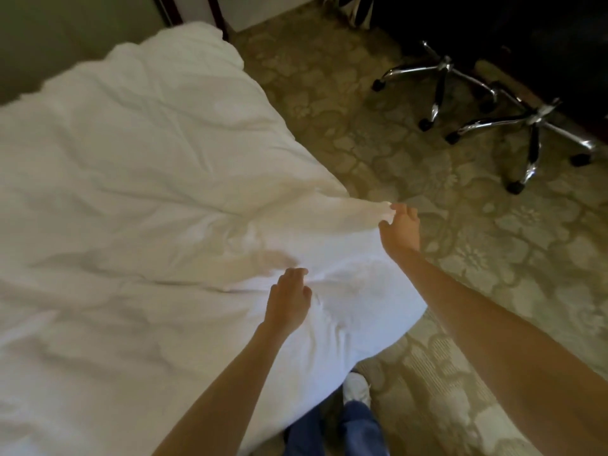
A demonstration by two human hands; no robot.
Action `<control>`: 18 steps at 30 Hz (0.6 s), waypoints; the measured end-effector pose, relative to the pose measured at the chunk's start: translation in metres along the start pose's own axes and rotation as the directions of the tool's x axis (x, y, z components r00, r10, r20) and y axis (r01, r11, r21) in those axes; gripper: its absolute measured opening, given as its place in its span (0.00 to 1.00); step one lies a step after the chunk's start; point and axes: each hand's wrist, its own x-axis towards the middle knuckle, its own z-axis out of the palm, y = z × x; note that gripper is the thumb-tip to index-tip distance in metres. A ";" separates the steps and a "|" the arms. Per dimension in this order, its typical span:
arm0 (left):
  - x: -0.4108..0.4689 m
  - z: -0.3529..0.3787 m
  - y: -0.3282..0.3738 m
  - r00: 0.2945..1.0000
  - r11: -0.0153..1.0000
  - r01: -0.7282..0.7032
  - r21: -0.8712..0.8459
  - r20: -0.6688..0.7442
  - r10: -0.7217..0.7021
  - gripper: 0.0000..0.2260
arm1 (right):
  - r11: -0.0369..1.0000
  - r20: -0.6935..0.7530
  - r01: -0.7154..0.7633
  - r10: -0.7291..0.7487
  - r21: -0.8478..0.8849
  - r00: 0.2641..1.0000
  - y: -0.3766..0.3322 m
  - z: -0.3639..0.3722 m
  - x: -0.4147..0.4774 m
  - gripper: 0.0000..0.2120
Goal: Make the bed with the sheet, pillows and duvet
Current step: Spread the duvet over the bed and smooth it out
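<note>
A white, wrinkled duvet point(138, 179) covers the bed and fills the left half of the view. Its near right corner is drawn out into a point over the carpet, and my right hand point(399, 230) pinches that corner between thumb and fingers. My left hand point(289, 299) lies on top of the duvet a little nearer to me, its fingers bunching the fabric. The duvet hangs over the bed's near edge. No pillows or sheet show from here.
Patterned beige carpet point(460, 225) lies to the right of the bed. Two chrome swivel-chair bases point(441, 77) point(533, 126) stand at the upper right under a dark desk. A dark bed post point(218, 14) rises at the far corner. My legs and a white shoe point(357, 388) show below.
</note>
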 end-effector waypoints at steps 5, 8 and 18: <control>0.024 -0.025 0.010 0.976 0.995 -0.009 0.101 -0.214 0.031 0.23 | 0.961 0.079 0.189 -0.177 -0.203 0.981 -0.040 0.003 0.067 0.16; 0.044 -0.042 0.005 0.969 0.990 0.034 0.137 -0.246 0.001 0.26 | 0.969 0.276 0.151 -0.094 -0.194 0.957 -0.048 0.006 0.096 0.17; 0.047 -0.009 0.010 0.983 0.976 0.128 0.179 0.107 -0.149 0.40 | 0.954 0.260 0.159 -0.225 0.253 0.939 -0.078 0.011 0.083 0.12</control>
